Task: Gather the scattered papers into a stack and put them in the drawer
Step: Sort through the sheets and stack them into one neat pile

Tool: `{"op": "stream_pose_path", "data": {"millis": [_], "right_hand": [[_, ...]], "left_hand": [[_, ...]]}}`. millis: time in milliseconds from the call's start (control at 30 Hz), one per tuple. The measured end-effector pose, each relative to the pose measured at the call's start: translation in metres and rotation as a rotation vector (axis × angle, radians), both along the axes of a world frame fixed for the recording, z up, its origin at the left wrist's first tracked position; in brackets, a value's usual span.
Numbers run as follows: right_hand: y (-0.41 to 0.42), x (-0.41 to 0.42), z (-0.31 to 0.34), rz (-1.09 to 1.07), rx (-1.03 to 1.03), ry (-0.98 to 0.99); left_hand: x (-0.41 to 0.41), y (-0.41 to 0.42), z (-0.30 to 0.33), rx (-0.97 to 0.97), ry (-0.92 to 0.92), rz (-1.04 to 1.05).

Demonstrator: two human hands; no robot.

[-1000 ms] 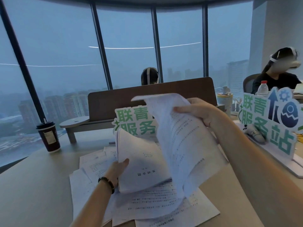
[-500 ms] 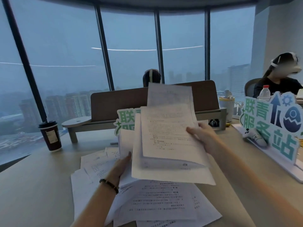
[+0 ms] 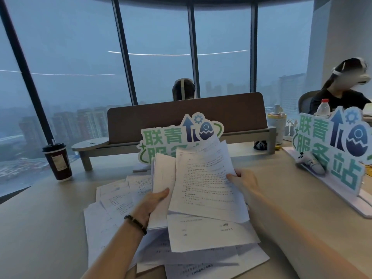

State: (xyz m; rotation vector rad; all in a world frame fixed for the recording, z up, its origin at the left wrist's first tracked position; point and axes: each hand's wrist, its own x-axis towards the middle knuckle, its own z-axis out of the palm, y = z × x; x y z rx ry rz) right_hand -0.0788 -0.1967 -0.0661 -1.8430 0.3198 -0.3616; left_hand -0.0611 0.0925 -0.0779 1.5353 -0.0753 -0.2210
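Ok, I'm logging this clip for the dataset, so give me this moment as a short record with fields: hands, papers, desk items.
left hand: grips the left edge of the held papers
right hand: grips their right edge
held papers: several sheets, lifted off the desk, edges uneven
loose papers: still spread on the desk beneath and to the left
coffee cup: upright, far left on the desk
sign: green and white, standing behind the held papers
drawer: not in view
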Motion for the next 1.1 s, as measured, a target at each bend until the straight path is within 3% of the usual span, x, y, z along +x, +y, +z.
{"op": "stream_pose_path", "data": {"millis": [133, 267, 533, 633, 767, 1100], "right_hand": [[-0.006, -0.002, 0.003, -0.02, 0.055, 0.018], [-0.006, -0.003, 0.001, 0.064, 0.13, 0.157], [0.005, -0.006, 0.001, 0.199, -0.059, 0.284], [0.004, -0.003, 0.001, 0.284, 0.125, 0.276], [0.003, -0.003, 0.0, 0.256, -0.011, 0.262], [0.004, 0.001, 0.001, 0.286, -0.11, 0.203]], "left_hand": [[0.001, 0.002, -0.001, 0.008, 0.008, 0.074], [0.007, 0.004, -0.005, 0.026, 0.006, 0.16], [0.008, 0.009, -0.004, 0.025, -0.008, 0.256], [0.006, 0.006, -0.003, 0.031, -0.027, 0.245], [0.006, 0.003, -0.001, 0.059, -0.048, 0.226], [-0.001, 0.001, 0.003, 0.107, -0.053, 0.174]]}}
